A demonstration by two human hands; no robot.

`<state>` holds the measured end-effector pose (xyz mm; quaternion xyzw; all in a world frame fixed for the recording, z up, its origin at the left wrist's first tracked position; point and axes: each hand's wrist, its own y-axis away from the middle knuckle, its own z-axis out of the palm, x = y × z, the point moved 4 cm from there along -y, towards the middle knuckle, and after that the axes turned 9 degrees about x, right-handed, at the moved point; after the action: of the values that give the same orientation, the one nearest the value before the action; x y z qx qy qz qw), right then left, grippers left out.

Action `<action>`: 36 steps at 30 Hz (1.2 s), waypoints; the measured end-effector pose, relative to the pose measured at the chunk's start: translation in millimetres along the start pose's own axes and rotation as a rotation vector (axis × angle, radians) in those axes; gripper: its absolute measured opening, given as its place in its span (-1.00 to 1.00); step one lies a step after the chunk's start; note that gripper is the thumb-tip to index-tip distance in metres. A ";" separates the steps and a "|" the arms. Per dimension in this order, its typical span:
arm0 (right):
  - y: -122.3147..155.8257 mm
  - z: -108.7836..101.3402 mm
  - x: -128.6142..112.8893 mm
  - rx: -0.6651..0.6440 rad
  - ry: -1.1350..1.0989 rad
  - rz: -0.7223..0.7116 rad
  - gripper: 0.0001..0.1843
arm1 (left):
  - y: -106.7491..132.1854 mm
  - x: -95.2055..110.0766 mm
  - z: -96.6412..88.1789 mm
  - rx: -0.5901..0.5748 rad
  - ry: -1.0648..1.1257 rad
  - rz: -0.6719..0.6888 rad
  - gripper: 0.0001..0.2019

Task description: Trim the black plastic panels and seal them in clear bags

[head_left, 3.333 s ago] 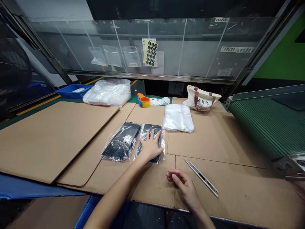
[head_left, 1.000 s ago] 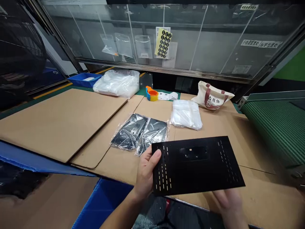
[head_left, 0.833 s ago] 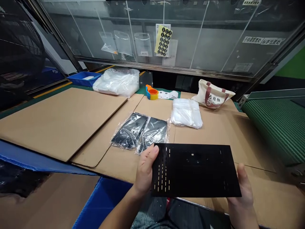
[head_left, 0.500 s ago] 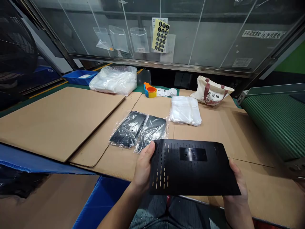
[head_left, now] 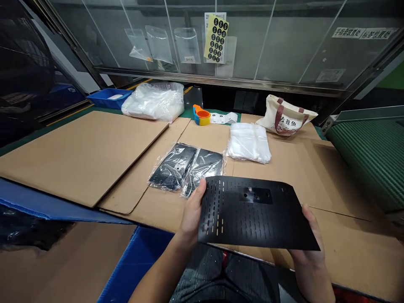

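Note:
A black slotted sheet (head_left: 252, 223) is held above the front of the cardboard-covered table, with a glossy rectangle in its upper middle. My left hand (head_left: 193, 210) grips its left edge, thumb on top. On the opposite edge my right hand (head_left: 311, 235) is closed, its thumb along the side and the other fingers hidden underneath. Just beyond the sheet lie two black sheets in clear bags, the left bagged sheet (head_left: 173, 166) and the right bagged sheet (head_left: 204, 166). Farther back rests a stack of clear plastic bags (head_left: 248, 143).
At the back stand a blue tray (head_left: 109, 98), a large bundle of plastic bags (head_left: 154, 101), a coloured tape holder (head_left: 202, 115) and a cloth bag (head_left: 285, 115). Flat cardboard (head_left: 82, 151) covers the left side. A green conveyor belt (head_left: 372, 151) borders the right.
The black sheet has tilted, its surface now catching more light and its slots showing more clearly. Both hands keep their hold. The view has shifted slightly.

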<state>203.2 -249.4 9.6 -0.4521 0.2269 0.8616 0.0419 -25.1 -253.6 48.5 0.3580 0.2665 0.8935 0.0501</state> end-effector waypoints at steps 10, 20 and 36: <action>1.3 -1.3 2.6 0.106 -0.050 0.062 -0.66 | -1.9 -5.6 5.9 0.030 0.054 -0.183 -0.44; 11.7 6.5 0.8 -0.016 -0.033 0.003 -0.67 | -9.9 -8.4 0.3 -0.217 0.152 -0.268 -0.40; 14.3 16.7 8.6 -0.088 -0.005 0.050 -0.57 | -20.8 -1.1 -31.6 0.144 0.068 -0.108 -0.62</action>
<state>181.5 -256.2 16.0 -0.4456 0.1999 0.8726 0.0011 -47.5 -250.1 18.1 0.3153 0.3502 0.8798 0.0631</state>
